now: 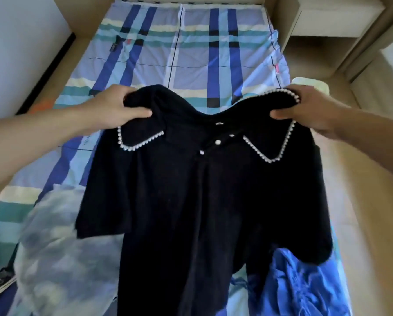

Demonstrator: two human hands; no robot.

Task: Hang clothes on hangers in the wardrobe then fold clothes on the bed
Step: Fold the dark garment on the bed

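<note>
A black short-sleeved top with a pearl-trimmed collar and pearl buttons hangs in front of me above the bed. My left hand grips its left shoulder, thumb on the front. My right hand grips the right shoulder by the collar edge. The garment faces me, its front spread between both hands, sleeves drooping at the sides. Its lower part hides the bedding beneath.
A pale blue-white garment lies crumpled on the bed at the lower left. A bright blue garment lies at the lower right. The bed has a blue plaid sheet and a beige frame. A beige nightstand stands at the upper right.
</note>
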